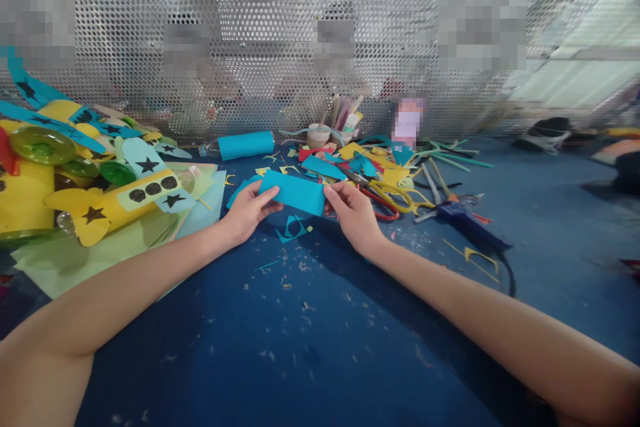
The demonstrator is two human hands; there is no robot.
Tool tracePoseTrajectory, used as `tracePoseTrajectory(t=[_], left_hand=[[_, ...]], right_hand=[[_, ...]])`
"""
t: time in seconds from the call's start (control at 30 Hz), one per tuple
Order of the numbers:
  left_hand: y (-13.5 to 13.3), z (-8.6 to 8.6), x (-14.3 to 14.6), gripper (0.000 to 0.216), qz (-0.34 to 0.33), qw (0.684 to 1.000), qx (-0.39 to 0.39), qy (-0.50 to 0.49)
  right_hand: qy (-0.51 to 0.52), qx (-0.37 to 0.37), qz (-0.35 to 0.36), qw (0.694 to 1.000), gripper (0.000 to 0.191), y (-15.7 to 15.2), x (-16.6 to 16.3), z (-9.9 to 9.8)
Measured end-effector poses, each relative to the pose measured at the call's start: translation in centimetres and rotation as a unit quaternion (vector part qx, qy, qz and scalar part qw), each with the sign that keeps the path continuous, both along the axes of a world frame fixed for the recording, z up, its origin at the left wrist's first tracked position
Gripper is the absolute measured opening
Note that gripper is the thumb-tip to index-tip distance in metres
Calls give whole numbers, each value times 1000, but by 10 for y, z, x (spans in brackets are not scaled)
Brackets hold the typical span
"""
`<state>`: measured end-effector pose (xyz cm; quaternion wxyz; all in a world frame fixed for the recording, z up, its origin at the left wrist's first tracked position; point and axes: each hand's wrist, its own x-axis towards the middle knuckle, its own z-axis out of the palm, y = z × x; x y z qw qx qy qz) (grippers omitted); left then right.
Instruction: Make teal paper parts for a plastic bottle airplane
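Observation:
A blue rectangular piece of paper [295, 191] is held up above the dark blue table, its broad face towards me. My left hand [249, 212] pinches its left end, thumb in front and fingers behind. At the right edge, my right hand [353, 212] grips it between thumb and fingers. Under the sheet lies a blue paper offcut [293, 229] with a hole cut in it. More blue paper shows just behind my left hand. Close by my right hand are scissors with yellow handles [393, 192] and red handles [387, 208].
Paper-and-bottle planes, including a yellow one [125, 203], crowd the left over coloured sheets [50, 271]. A blue-wrapped bottle [245, 145], cups of sticks [319, 136] and paper scraps [335, 167] stand along the perforated metal screen [280, 7]. A blue glue gun [470, 220] with a cord lies right.

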<state>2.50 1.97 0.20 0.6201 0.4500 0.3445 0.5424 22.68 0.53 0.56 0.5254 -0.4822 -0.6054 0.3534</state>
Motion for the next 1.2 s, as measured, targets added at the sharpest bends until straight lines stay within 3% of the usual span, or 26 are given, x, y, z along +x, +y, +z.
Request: tracePoseTrajectory(t=[0.17, 0.33, 0.5, 0.6, 0.73, 0.8, 0.93, 1.07, 1.2], left_hand=[[2, -2, -1, 24, -14, 1000, 7, 13], [-1, 1, -1, 36, -58, 997, 25, 38], [-6, 4, 1, 35, -126, 986, 65, 83], [-8, 4, 0, 33, -146, 976, 95, 128], [-8, 3, -2, 30, -114, 966, 143, 185], [-7, 2, -2, 28, -100, 968, 138, 187], [-6, 2, 0, 33, -110, 984, 58, 128], [-3, 3, 0, 18, -84, 995, 14, 55], [-1, 9, -6, 50, -126, 991, -36, 6]], right_hand=[[25, 9, -10, 1000, 43, 1, 1, 0], [74, -52, 54, 994, 52, 4, 0, -3], [-35, -4, 152, 988, 41, 0, -1, -2], [-97, 12, 198, 975, 44, -5, -2, 1], [-142, 36, 215, 966, 49, -8, -3, 1], [-128, 48, 206, 969, 46, -8, -4, 0], [-99, 30, 159, 982, 35, -4, -3, -2], [-26, 47, 47, 997, 26, 7, 4, -3], [71, 50, -30, 996, 29, 20, 15, -5]])
